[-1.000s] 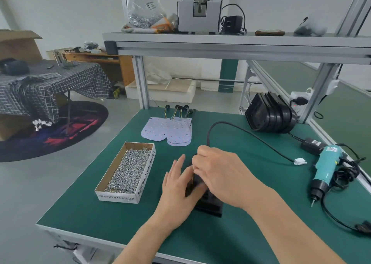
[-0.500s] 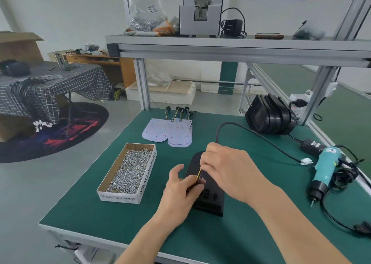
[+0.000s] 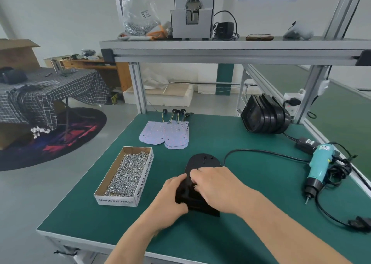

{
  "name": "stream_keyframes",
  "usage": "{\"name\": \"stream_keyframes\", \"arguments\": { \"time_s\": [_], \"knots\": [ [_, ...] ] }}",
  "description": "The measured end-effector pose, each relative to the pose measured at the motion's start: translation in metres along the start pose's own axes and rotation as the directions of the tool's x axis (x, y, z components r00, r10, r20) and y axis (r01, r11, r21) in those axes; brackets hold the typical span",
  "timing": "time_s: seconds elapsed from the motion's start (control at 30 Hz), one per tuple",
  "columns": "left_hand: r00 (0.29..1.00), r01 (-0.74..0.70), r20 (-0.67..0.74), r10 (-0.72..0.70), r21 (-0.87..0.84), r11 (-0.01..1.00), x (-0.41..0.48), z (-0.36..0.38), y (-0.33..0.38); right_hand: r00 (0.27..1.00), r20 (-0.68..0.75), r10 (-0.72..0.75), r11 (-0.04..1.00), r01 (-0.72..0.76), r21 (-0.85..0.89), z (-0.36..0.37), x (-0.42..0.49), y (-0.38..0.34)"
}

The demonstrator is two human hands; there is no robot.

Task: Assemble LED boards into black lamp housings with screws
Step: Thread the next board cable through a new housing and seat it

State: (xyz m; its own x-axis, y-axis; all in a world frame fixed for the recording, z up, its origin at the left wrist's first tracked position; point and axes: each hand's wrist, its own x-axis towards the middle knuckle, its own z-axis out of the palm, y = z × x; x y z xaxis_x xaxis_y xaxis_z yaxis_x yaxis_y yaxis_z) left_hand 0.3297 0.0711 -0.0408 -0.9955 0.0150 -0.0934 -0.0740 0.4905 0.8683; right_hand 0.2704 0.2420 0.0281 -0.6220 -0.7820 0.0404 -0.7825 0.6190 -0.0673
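Field notes, left to right.

- The desk [image 3: 90, 213] has a green mat; its left edge falls to open grey floor, and its near edge has a pale rim.
- A cardboard box [image 3: 144, 175] full of screws [image 3: 126, 175] lies near the left edge. "SPRING BALANCER" is printed on its near end and right side. There is bare mat in front of it.
- LED boards [image 3: 166, 135] lie overlapped flat behind the box, with wire tails pointing to the far edge.
- A black lamp housing [image 3: 202, 161] lies at centre, near the front edge, with its rounded end pointing away.
- The hands are close together on it. The left hand [image 3: 172, 195] has its fingers curled round the housing's left side. The right hand [image 3: 218, 185] is bent over the middle with its fingertips down on it; I cannot tell whether they pinch anything.
- A black cable [image 3: 261, 153] loops across open mat to the right of the housing.
- A stack of housings [image 3: 265, 117] stands on edge at the far right, by the frame post.
- A teal screwdriver [image 3: 319, 167] lies along the right edge, tip towards the front; its label is unreadable.
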Motion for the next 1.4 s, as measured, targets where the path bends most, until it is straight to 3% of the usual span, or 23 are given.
{"name": "stream_keyframes", "arguments": {
  "time_s": [0.1,0.2,0.37,0.43,0.57,0.63,0.77,0.8,0.87,0.93,1.0,1.07,1.1,1.17,1.23,1.33,1.4],
  "knots": [
    [1.0,-0.019,0.007,0.021,-0.277,0.961,-0.001,-0.011,-0.009,0.991,-0.123,0.044,0.987,-0.024,0.158,-0.003,0.001,0.008],
    [0.999,-0.047,-0.034,0.038,-0.345,0.937,0.006,-0.022,-0.012,0.963,-0.225,0.15,0.891,-0.033,0.454,-0.018,0.006,0.026],
    [0.985,-0.174,-0.048,0.168,-0.24,0.955,0.036,-0.038,0.02,0.939,-0.198,0.282,0.541,0.015,0.841,-0.047,0.01,0.049],
    [0.978,-0.21,-0.049,0.204,-0.23,0.95,0.046,-0.043,0.038,0.93,-0.187,0.317,0.419,0.04,0.907,-0.056,0.012,0.054],
    [0.971,-0.231,-0.038,0.234,-0.378,0.897,0.052,-0.04,0.065,0.88,-0.138,0.455,0.141,0.082,0.987,-0.063,0.016,0.065],
    [0.972,-0.223,-0.029,0.233,-0.435,0.873,0.051,-0.034,0.072,0.859,-0.126,0.496,0.101,0.087,0.991,-0.059,0.017,0.071],
    [0.987,-0.152,-0.046,0.156,-0.599,0.786,0.046,-0.021,0.078,0.813,-0.166,0.558,0.077,0.148,0.986,-0.044,0.015,0.074],
    [0.99,-0.141,-0.063,0.129,-0.618,0.774,0.045,-0.018,0.078,0.779,-0.217,0.589,0.117,0.184,0.976,-0.039,0.012,0.074],
    [0.992,-0.125,-0.089,0.089,-0.625,0.77,0.042,-0.014,0.076,0.663,-0.432,0.611,0.36,0.254,0.898,-0.031,0.002,0.071],
    [0.992,-0.118,-0.104,0.069,-0.599,0.792,0.039,-0.012,0.074,0.566,-0.656,0.5,0.622,0.292,0.727,-0.029,-0.01,0.066],
    [0.991,-0.116,-0.122,0.059,-0.539,0.835,0.036,-0.011,0.075,0.51,-0.779,0.366,0.809,0.24,0.537,-0.03,-0.018,0.063],
    [0.987,-0.117,-0.155,0.05,-0.463,0.879,0.034,-0.009,0.077,0.508,-0.825,0.248,0.916,0.153,0.37,-0.035,-0.021,0.06],
    [0.983,-0.124,-0.178,0.051,-0.431,0.894,0.033,-0.007,0.079,0.562,-0.799,0.215,0.945,0.086,0.314,-0.037,-0.021,0.059],
    [0.974,-0.14,-0.222,0.049,-0.413,0.9,0.032,-0.002,0.084,0.713,-0.663,0.228,0.967,-0.086,0.24,-0.037,-0.02,0.059],
    [0.963,-0.145,-0.268,0.031,-0.418,0.897,0.03,0.0,0.089,0.8,-0.51,0.314,0.935,-0.166,0.315,-0.035,-0.019,0.06],
    [0.955,-0.153,-0.295,0.024,-0.422,0.893,0.028,0.001,0.088,0.833,-0.38,0.402,0.777,-0.09,0.623,-0.036,-0.02,0.063],
    [0.971,-0.137,-0.237,0.033,-0.44,0.887,0.027,0.002,0.086,0.795,-0.38,0.474,0.644,-0.018,0.765,-0.036,-0.019,0.062]
  ]
}}
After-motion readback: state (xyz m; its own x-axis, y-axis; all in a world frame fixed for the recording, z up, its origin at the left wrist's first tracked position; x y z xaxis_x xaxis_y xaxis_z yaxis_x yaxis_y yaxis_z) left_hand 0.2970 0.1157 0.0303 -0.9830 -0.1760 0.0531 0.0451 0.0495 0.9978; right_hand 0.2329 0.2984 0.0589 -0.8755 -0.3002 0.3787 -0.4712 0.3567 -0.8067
